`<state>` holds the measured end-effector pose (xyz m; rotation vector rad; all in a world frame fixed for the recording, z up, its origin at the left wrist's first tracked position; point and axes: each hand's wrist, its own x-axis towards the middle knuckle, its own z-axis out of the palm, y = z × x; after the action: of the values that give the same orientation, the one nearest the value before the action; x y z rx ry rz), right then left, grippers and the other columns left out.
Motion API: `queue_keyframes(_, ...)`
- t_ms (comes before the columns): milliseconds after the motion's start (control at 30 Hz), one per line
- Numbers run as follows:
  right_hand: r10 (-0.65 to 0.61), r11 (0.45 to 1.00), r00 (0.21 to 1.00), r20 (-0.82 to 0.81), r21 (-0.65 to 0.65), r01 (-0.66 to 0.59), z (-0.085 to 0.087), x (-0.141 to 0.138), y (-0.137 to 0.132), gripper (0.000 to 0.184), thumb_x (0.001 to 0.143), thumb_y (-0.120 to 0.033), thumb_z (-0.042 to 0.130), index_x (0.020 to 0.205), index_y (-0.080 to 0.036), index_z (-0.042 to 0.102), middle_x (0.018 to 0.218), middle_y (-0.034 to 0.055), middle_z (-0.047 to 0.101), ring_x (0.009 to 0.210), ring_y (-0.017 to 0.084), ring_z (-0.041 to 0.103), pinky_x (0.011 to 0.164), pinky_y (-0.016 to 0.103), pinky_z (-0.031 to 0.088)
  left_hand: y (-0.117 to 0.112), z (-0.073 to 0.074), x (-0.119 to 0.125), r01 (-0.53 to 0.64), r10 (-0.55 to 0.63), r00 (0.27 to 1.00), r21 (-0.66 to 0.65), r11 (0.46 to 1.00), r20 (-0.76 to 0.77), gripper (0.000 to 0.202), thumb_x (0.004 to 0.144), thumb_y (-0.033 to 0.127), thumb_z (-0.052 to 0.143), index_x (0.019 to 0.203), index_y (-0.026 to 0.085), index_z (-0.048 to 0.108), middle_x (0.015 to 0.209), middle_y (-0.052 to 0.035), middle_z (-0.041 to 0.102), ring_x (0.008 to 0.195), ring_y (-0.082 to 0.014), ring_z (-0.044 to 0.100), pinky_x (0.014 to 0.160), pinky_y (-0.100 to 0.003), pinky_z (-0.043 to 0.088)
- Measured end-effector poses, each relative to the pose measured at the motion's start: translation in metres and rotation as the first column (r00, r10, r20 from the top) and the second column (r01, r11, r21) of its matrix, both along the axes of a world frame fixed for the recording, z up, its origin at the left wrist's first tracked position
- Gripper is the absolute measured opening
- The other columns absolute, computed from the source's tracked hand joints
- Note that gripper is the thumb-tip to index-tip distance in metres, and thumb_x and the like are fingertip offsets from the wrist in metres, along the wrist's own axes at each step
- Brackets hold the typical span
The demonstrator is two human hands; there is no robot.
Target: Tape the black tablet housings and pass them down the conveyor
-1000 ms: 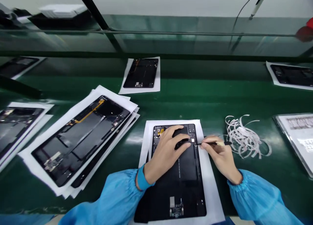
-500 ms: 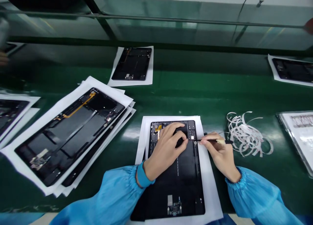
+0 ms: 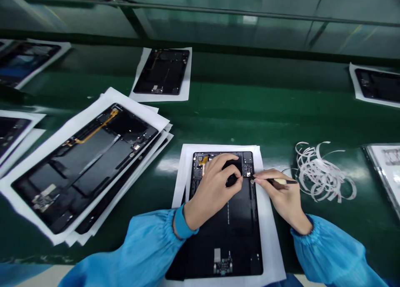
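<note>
On the green bench [image 3: 281, 120], at far left, a slanted stack of white sheets [image 3: 137, 116] carries another tablet panel [image 3: 93, 166]. The left hand [image 3: 212, 187] spreads over the upper part of a black tablet back panel [image 3: 228, 233], its grip released, fingers pressing down. That panel lies on its own white sheet [image 3: 268, 237], directly ahead of the person, long axis running straight away, the end with a gold flex strip [image 3: 203, 160] pointing far. The right hand [image 3: 286, 195] has a firm pinch grip on a slim black tool [image 3: 275, 181], its tip at the panel's right edge. Farther right sits a loose tangle of white strips [image 3: 325, 172], just beside the hand, then a metal-edged tray [image 3: 386, 170].
</note>
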<state>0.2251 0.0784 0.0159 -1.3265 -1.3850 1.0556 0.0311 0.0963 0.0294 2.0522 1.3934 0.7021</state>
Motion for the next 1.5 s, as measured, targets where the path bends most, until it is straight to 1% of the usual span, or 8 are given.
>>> queue_keyframes(667,-0.046,0.998,0.995,0.084,0.046,0.042,0.0,0.014,-0.007,0.002,0.083,-0.022,0.073,0.081,-0.022,0.073,0.084,0.0047,0.075,0.081,0.021,0.071,0.071,0.033,0.058,0.001,0.004,0.004,-0.012,0.011,0.999,-0.026,1.0,-0.042,0.008,0.087,0.017,0.064,0.081,0.022,0.061,0.122,-0.005,0.061,0.117,-0.029,0.054,0.095,-0.048,0.042)
queue_keyframes(833,-0.071,0.992,0.997,-0.024,0.101,0.073,0.022,0.011,-0.009,0.03,0.1,-0.034,0.046,0.084,-0.02,0.067,0.085,0.0057,0.071,0.087,0.021,0.069,0.081,0.04,0.056,0.002,0.012,-0.002,-0.021,0.028,0.996,-0.08,0.997,0.086,0.018,0.088,0.019,0.064,0.106,0.023,0.06,0.125,-0.0063,0.059,0.119,-0.026,0.054,0.101,-0.046,0.043)
queue_keyframes(933,0.052,0.987,0.988,0.145,0.145,-0.073,0.043,-0.01,-0.01,0.031,0.103,-0.028,0.036,0.1,-0.021,0.066,0.091,0.0055,0.068,0.088,0.019,0.067,0.081,0.036,0.054,-0.011,0.027,-0.02,-0.09,0.101,0.973,-0.062,0.994,0.209,0.021,0.092,0.022,0.059,0.113,0.025,0.058,0.126,-0.0053,0.057,0.123,-0.0216,0.053,0.105,-0.039,0.043)
queue_keyframes(1033,0.192,0.967,0.841,0.505,0.05,-0.251,0.05,-0.038,-0.003,0.028,0.101,-0.023,0.039,0.121,-0.021,0.058,0.099,0.0069,0.063,0.084,0.019,0.065,0.074,0.034,0.054,-0.039,0.039,-0.043,-0.193,0.204,0.952,-0.072,0.979,0.229,0.013,0.094,0.024,0.057,0.106,0.027,0.06,0.121,-0.003,0.059,0.117,-0.0194,0.057,0.103,-0.036,0.044)
queue_keyframes(1133,0.281,0.942,0.629,0.725,-0.082,-0.327,0.043,-0.056,0.011,0.016,0.097,-0.025,0.049,0.107,-0.02,0.061,0.098,0.0063,0.059,0.079,0.021,0.063,0.065,0.033,0.051,-0.074,0.04,-0.06,-0.169,0.212,0.957,-0.214,0.962,0.198,0.01,0.094,0.026,0.057,0.104,0.028,0.06,0.117,-0.0027,0.061,0.112,-0.0192,0.059,0.097,-0.033,0.048)
queue_keyframes(1233,0.312,0.924,0.6,0.737,-0.089,-0.371,0.042,-0.056,0.016,0.002,0.093,-0.022,0.058,0.092,-0.02,0.059,0.092,0.0032,0.057,0.077,0.019,0.062,0.064,0.03,0.049,-0.099,0.036,-0.06,-0.027,0.127,0.962,-0.378,0.926,0.241,0.012,0.095,0.027,0.054,0.104,0.027,0.062,0.111,-0.0033,0.065,0.106,-0.0192,0.062,0.092,-0.032,0.05)
queue_keyframes(1367,0.294,0.904,0.703,0.647,0.05,-0.424,0.071,-0.045,-0.015,0.011,0.098,-0.017,0.046,0.095,-0.021,0.055,0.089,0.0024,0.057,0.075,0.015,0.062,0.064,0.026,0.05,-0.112,0.038,-0.046,0.091,0.192,0.875,-0.539,0.838,0.445,0.019,0.096,0.032,0.052,0.104,0.023,0.066,0.101,-0.0044,0.069,0.097,-0.0185,0.065,0.088,-0.03,0.052)
queue_keyframes(1500,0.319,0.821,0.641,0.698,0.135,-0.555,0.104,-0.038,-0.073,0.026,0.102,-0.017,0.033,0.103,-0.022,0.058,0.081,0.0026,0.061,0.061,0.013,0.061,0.058,0.024,0.05,-0.121,0.042,-0.033,0.185,0.44,0.638,-0.681,0.709,0.631,0.034,0.092,0.047,0.059,0.105,0.018,0.07,0.09,-0.0061,0.073,0.088,-0.0184,0.069,0.081,-0.028,0.055)
